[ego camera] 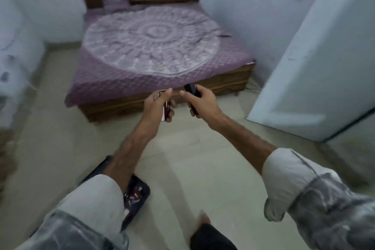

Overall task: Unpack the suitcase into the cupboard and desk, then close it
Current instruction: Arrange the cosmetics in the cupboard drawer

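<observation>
My left hand [157, 105] is closed around a small dark red object [166, 112] with a pale edge, held out in front of me. Beside it, my right hand [205, 101] grips a slim black object [191, 90] that sticks out above and below the fist. Both hands hover over the floor just before the foot of the bed. The open suitcase [139, 195], dark with red and white things inside, lies on the floor under my left forearm, largely hidden by my sleeve. The picture is blurred by motion.
A wooden bed [154, 55] with a purple patterned cover fills the middle of the room. A white door [316, 67] stands open at the right. Pale blurred furniture [14, 63] lines the left wall. My foot [205, 219] shows on the tiled floor.
</observation>
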